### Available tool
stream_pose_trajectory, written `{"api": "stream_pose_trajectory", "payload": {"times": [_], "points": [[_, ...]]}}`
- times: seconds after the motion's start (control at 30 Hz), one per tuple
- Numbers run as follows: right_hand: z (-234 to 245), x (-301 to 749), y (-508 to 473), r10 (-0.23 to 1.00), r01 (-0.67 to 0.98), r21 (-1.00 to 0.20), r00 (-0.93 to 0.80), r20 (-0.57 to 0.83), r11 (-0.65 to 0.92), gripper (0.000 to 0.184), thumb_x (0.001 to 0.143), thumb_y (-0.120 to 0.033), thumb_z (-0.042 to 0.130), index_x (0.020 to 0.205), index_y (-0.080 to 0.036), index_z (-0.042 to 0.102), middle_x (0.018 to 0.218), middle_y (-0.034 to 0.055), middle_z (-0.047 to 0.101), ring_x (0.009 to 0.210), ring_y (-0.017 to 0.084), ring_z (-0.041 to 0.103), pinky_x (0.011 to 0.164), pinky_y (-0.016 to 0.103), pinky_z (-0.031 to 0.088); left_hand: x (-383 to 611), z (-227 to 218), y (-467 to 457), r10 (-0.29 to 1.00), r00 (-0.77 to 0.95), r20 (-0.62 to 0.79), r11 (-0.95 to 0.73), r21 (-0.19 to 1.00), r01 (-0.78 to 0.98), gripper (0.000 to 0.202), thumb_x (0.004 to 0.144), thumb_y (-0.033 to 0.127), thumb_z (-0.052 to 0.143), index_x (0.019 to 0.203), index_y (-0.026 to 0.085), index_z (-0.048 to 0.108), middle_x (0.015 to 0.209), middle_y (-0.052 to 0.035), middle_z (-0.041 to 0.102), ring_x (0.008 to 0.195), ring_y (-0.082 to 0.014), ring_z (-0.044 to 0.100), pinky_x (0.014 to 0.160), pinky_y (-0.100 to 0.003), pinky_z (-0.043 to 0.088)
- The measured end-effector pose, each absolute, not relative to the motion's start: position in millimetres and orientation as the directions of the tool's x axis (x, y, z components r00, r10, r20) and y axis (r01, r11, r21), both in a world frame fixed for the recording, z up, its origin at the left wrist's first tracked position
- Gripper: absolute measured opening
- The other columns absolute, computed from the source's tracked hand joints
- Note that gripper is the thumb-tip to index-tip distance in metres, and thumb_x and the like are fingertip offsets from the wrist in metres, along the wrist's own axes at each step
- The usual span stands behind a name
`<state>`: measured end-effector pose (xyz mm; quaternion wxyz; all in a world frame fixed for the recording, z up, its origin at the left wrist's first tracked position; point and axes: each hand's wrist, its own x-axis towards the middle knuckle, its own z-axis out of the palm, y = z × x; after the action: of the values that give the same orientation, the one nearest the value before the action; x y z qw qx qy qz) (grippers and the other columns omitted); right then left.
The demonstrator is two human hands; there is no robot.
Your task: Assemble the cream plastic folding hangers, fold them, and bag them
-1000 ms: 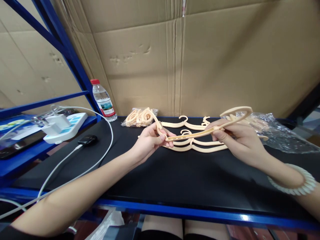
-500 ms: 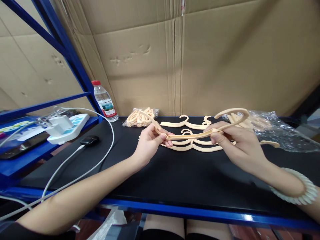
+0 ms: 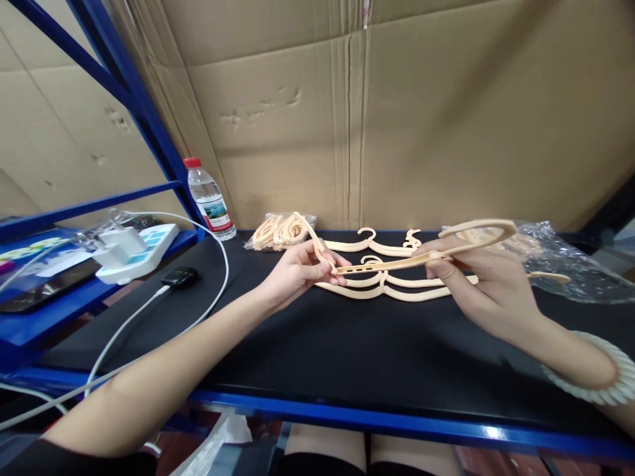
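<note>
Between my two hands, above the table, is a beige folding clothes hanger [image 3: 391,264]. One arm of it angles up at the left, and a row of small slots shows along its middle piece. My left hand [image 3: 305,270] pinches the joint at the left end. With thumb and fingers closed, my right hand [image 3: 479,281] grips the other joint, where a curved piece loops up and to the right. Behind the held hanger, more beige hangers [image 3: 421,293] lie spread on the black table [image 3: 357,357], their hooks pointing away from me.
A plastic bag of beige hanger parts [image 3: 280,231] lies at the back left, another clear bag [image 3: 550,258] at the right. A water bottle [image 3: 211,201] stands by the blue frame. On the left are a power strip [image 3: 141,254], a black device [image 3: 179,277] and white cables.
The held hanger has turned, so the slots along its middle piece now show. My right hand has shifted slightly right, and the looped piece has tipped flatter.
</note>
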<state>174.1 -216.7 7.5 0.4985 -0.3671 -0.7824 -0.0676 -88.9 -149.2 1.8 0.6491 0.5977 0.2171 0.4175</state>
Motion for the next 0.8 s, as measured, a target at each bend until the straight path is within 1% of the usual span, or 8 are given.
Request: {"api": "stream_pose_trajectory", "payload": {"times": [0.13, 0.27, 0.37, 0.5, 0.6, 0.8], "points": [[7.9, 171.5, -217.4, 0.504, 0.635, -0.255, -0.246, 0.828, 0.729, 0.02, 0.093, -0.022, 0.053, 0.077, -0.026, 0.066, 0.088, 0.005, 0.073, 0.078, 0.023, 0.068, 0.063, 0.034, 0.053, -84.8, -1.2, -152.9, 0.801, 0.56, 0.211, -0.057, 0.958, -0.28, 0.028, 0.068, 0.023, 0.084, 0.073, 0.013, 0.058, 0.081, -0.0059, 0.071, 0.064, -0.0148, 0.068, 0.063, -0.026, 0.053], [8.5, 170.1, -218.3, 0.518, 0.631, -0.248, -0.287, 0.806, 0.735, 0.021, 0.094, -0.023, 0.051, 0.08, -0.026, 0.068, 0.087, 0.0043, 0.073, 0.076, 0.022, 0.068, 0.064, 0.034, 0.053, -81.4, -2.0, -156.0, 0.801, 0.562, 0.206, -0.052, 0.96, -0.277, 0.026, 0.069, 0.023, 0.083, 0.071, 0.012, 0.059, 0.069, -0.0026, 0.066, 0.059, -0.0125, 0.063, 0.057, -0.023, 0.047], [9.4, 170.8, -218.9, 0.521, 0.632, -0.261, -0.267, 0.811, 0.729, 0.022, 0.093, -0.021, 0.052, 0.075, -0.025, 0.065, 0.088, 0.0037, 0.073, 0.074, 0.021, 0.068, 0.062, 0.033, 0.052, -82.3, 1.5, -155.6, 0.798, 0.565, 0.209, -0.033, 0.952, -0.306, 0.027, 0.069, 0.024, 0.082, 0.07, 0.013, 0.058, 0.073, -0.0043, 0.067, 0.06, -0.0144, 0.064, 0.058, -0.025, 0.048], [10.7, 171.4, -219.4, 0.505, 0.632, -0.257, -0.247, 0.827, 0.731, 0.022, 0.092, -0.02, 0.054, 0.072, -0.025, 0.062, 0.088, 0.0043, 0.073, 0.078, 0.022, 0.068, 0.065, 0.034, 0.053, -85.3, 5.1, -154.0, 0.79, 0.574, 0.217, -0.025, 0.946, -0.323, 0.028, 0.069, 0.023, 0.082, 0.07, 0.013, 0.056, 0.078, -0.0066, 0.069, 0.064, -0.0178, 0.067, 0.062, -0.03, 0.051], [10.5, 171.4, -219.5, 0.492, 0.633, -0.249, -0.24, 0.837, 0.733, 0.021, 0.092, -0.022, 0.055, 0.073, -0.026, 0.063, 0.087, 0.0043, 0.073, 0.079, 0.023, 0.068, 0.065, 0.034, 0.052, -85.3, 4.6, -154.9, 0.795, 0.571, 0.204, -0.015, 0.948, -0.318, 0.027, 0.069, 0.021, 0.081, 0.071, 0.013, 0.056, 0.078, -0.006, 0.07, 0.063, -0.0169, 0.067, 0.063, -0.03, 0.052], [8.1, 172.7, -220.0, 0.503, 0.654, -0.258, -0.217, 0.837, 0.711, 0.021, 0.093, -0.026, 0.055, 0.075, -0.025, 0.066, 0.089, 0.0031, 0.073, 0.07, 0.02, 0.067, 0.059, 0.032, 0.05, -83.8, 3.4, -156.6, 0.78, 0.583, 0.227, -0.012, 0.937, -0.349, 0.028, 0.068, 0.021, 0.083, 0.071, 0.013, 0.056, 0.079, -0.0057, 0.07, 0.063, -0.0159, 0.066, 0.064, -0.028, 0.052]]}}
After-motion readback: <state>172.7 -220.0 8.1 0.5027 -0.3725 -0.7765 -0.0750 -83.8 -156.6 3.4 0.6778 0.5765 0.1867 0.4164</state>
